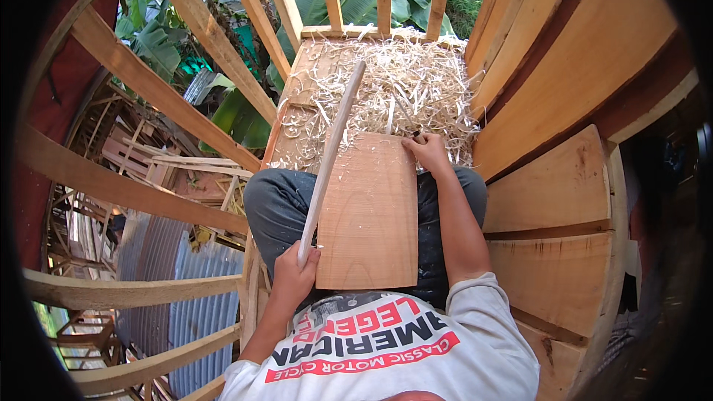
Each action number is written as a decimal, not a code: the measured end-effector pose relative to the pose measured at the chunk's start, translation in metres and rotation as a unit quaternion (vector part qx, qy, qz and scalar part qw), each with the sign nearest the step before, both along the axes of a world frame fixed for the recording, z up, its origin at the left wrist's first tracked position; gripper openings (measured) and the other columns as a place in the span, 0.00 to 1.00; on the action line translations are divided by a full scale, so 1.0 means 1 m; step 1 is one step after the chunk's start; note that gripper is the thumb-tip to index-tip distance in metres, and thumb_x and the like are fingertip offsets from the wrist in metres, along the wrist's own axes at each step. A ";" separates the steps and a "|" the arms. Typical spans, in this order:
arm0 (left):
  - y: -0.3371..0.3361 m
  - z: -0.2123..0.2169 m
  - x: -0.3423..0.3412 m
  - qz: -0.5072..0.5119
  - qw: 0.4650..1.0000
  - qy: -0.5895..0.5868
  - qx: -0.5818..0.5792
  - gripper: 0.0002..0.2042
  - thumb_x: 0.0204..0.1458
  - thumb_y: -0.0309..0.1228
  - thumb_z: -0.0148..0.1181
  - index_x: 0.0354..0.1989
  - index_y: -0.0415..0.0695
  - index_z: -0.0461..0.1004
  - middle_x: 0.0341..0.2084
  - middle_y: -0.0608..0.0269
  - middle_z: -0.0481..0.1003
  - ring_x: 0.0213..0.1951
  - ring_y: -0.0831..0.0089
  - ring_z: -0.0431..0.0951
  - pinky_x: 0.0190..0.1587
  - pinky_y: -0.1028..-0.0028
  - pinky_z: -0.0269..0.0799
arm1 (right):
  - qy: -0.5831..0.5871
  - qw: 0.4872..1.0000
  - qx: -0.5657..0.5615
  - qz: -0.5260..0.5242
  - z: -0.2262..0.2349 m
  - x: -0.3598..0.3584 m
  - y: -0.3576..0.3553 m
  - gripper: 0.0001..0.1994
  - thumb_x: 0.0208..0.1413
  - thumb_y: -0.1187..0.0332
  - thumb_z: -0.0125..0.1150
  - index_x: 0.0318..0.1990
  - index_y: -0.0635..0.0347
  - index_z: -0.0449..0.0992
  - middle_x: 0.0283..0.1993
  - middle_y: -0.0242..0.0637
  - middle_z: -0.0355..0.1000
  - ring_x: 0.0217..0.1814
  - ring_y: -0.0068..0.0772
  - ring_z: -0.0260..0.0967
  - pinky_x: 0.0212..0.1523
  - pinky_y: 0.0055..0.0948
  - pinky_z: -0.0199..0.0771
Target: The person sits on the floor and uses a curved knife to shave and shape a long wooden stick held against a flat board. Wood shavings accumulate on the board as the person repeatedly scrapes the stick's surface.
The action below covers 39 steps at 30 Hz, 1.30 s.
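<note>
A flat wooden board point(368, 212) lies across my lap, its grain running lengthwise. My left hand point(295, 273) is closed around the lower end of a long, narrow wooden stick point(334, 141). The stick slants up and away along the board's left edge, its far end over the shavings. My right hand point(431, 151) is at the board's far right corner, fingers closed on a small dark-ended tool point(418, 136). A thin shaft seems to point from it toward the shavings; its exact kind is too small to make out.
Curled wood shavings point(405, 78) cover much of the wooden platform point(316, 67) in front of me. Slats point(223, 44) form a railing ahead and to the left. Wide planks point(549, 186) stand along the right. Corrugated metal sheets point(200, 312) lie below on the left.
</note>
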<state>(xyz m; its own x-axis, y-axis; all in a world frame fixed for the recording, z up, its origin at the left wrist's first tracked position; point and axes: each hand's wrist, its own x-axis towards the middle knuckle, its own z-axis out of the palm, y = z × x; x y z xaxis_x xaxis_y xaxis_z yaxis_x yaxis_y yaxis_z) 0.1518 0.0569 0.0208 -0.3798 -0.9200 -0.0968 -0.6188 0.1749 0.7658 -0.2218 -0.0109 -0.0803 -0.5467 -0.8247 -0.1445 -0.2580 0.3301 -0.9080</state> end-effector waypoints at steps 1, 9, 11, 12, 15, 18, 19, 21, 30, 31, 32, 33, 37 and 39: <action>0.001 -0.004 0.001 0.003 1.000 0.016 0.015 0.11 0.55 0.32 0.56 0.32 0.34 0.72 0.21 0.46 0.73 0.24 0.54 0.75 0.29 0.65 0.68 | -0.010 0.999 -0.039 -0.016 -0.003 -0.004 0.001 0.20 0.46 0.60 0.69 0.16 0.62 0.66 0.15 0.27 0.61 0.16 0.18 0.54 0.17 0.27 0.56; 0.007 -0.004 0.009 0.001 0.995 0.043 0.093 0.12 0.58 0.33 0.55 0.34 0.33 0.73 0.22 0.53 0.76 0.24 0.70 0.77 0.28 0.73 0.71 | -0.032 0.986 -0.092 -0.132 0.021 -0.012 0.030 0.27 0.48 0.56 0.69 0.10 0.59 0.59 0.12 0.24 0.53 0.16 0.16 0.47 0.16 0.27 0.48; -0.002 0.012 0.001 -0.043 0.994 -0.045 0.090 0.13 0.59 0.35 0.54 0.38 0.33 0.73 0.27 0.58 0.77 0.31 0.76 0.79 0.31 0.76 0.76 | -0.045 0.985 -0.092 -0.136 0.016 -0.015 0.030 0.28 0.48 0.55 0.68 0.10 0.59 0.58 0.11 0.24 0.52 0.16 0.16 0.47 0.16 0.28 0.47; -0.003 0.022 -0.004 -0.013 0.994 0.017 0.104 0.14 0.60 0.37 0.52 0.35 0.35 0.71 0.23 0.61 0.75 0.25 0.79 0.77 0.24 0.80 0.72 | -0.053 0.985 -0.089 -0.136 0.017 -0.014 0.031 0.28 0.49 0.54 0.68 0.09 0.59 0.58 0.10 0.24 0.52 0.15 0.16 0.47 0.16 0.29 0.47; -0.019 0.052 -0.015 -0.018 0.989 0.037 0.145 0.13 0.61 0.37 0.50 0.33 0.38 0.66 0.17 0.68 0.68 0.18 0.84 0.69 0.17 0.82 0.65 | -0.017 0.983 -0.113 -0.141 0.010 -0.012 0.020 0.29 0.49 0.53 0.67 0.09 0.60 0.59 0.10 0.24 0.52 0.15 0.17 0.47 0.16 0.30 0.47; -0.034 0.054 -0.022 -0.091 0.980 0.105 0.140 0.13 0.63 0.40 0.43 0.35 0.42 0.59 0.18 0.70 0.61 0.14 0.85 0.62 0.14 0.83 0.58 | 0.010 0.982 -0.097 -0.161 0.008 -0.005 0.013 0.29 0.50 0.52 0.66 0.10 0.62 0.59 0.10 0.26 0.51 0.15 0.19 0.46 0.17 0.31 0.48; -0.039 0.058 -0.029 -0.105 0.975 0.123 0.151 0.14 0.64 0.41 0.42 0.36 0.42 0.58 0.18 0.70 0.61 0.14 0.85 0.62 0.14 0.83 0.59 | 0.017 0.982 -0.091 -0.164 0.005 -0.006 0.012 0.29 0.51 0.52 0.65 0.10 0.63 0.59 0.10 0.27 0.51 0.15 0.19 0.46 0.17 0.31 0.48; -0.049 0.057 -0.038 -0.152 0.967 0.121 0.162 0.15 0.64 0.43 0.39 0.37 0.42 0.56 0.20 0.69 0.62 0.15 0.84 0.63 0.16 0.83 0.60 | 0.017 0.983 -0.083 -0.163 0.006 -0.004 0.013 0.29 0.51 0.52 0.65 0.11 0.63 0.59 0.10 0.28 0.51 0.15 0.21 0.46 0.18 0.31 0.49; -0.082 0.056 -0.076 -0.156 0.941 0.209 0.215 0.14 0.60 0.36 0.53 0.42 0.41 0.57 0.15 0.70 0.64 0.13 0.83 0.65 0.15 0.82 0.60 | 0.101 0.980 -0.044 -0.166 0.035 0.010 0.012 0.25 0.51 0.56 0.65 0.15 0.67 0.65 0.10 0.35 0.55 0.15 0.26 0.50 0.19 0.34 0.54; -0.085 0.052 -0.079 -0.158 0.941 0.215 0.210 0.14 0.60 0.36 0.52 0.42 0.41 0.56 0.14 0.68 0.65 0.13 0.82 0.66 0.14 0.81 0.61 | 0.102 0.980 -0.047 -0.167 0.034 0.011 0.011 0.24 0.51 0.57 0.65 0.15 0.67 0.65 0.10 0.36 0.56 0.15 0.27 0.50 0.19 0.34 0.54; -0.087 0.048 -0.081 -0.159 0.940 0.221 0.206 0.14 0.60 0.37 0.52 0.43 0.41 0.56 0.14 0.67 0.65 0.13 0.81 0.66 0.14 0.81 0.62 | 0.102 0.979 -0.051 -0.167 0.030 0.012 0.010 0.23 0.51 0.57 0.65 0.16 0.68 0.65 0.11 0.37 0.57 0.14 0.28 0.51 0.19 0.34 0.54; -0.089 0.046 -0.083 -0.157 0.940 0.228 0.200 0.15 0.61 0.37 0.51 0.44 0.42 0.56 0.13 0.65 0.65 0.13 0.80 0.67 0.13 0.81 0.63 | 0.102 0.980 -0.055 -0.165 0.028 0.013 0.007 0.23 0.50 0.58 0.65 0.16 0.68 0.66 0.11 0.38 0.57 0.14 0.29 0.52 0.20 0.35 0.55; -0.100 0.042 -0.098 -0.132 0.919 0.260 0.265 0.15 0.60 0.35 0.53 0.44 0.42 0.56 0.12 0.66 0.66 0.11 0.80 0.66 0.12 0.81 0.62 | 0.136 0.970 -0.061 -0.193 0.016 0.004 0.000 0.23 0.52 0.58 0.64 0.16 0.66 0.65 0.10 0.36 0.56 0.14 0.29 0.51 0.19 0.36 0.53; -0.105 0.041 -0.100 -0.129 0.916 0.249 0.285 0.15 0.59 0.34 0.54 0.44 0.42 0.56 0.12 0.66 0.65 0.10 0.81 0.65 0.11 0.82 0.61 | 0.114 0.970 -0.098 -0.190 0.010 0.002 -0.003 0.21 0.53 0.60 0.64 0.17 0.65 0.65 0.09 0.34 0.54 0.14 0.26 0.49 0.18 0.34 0.51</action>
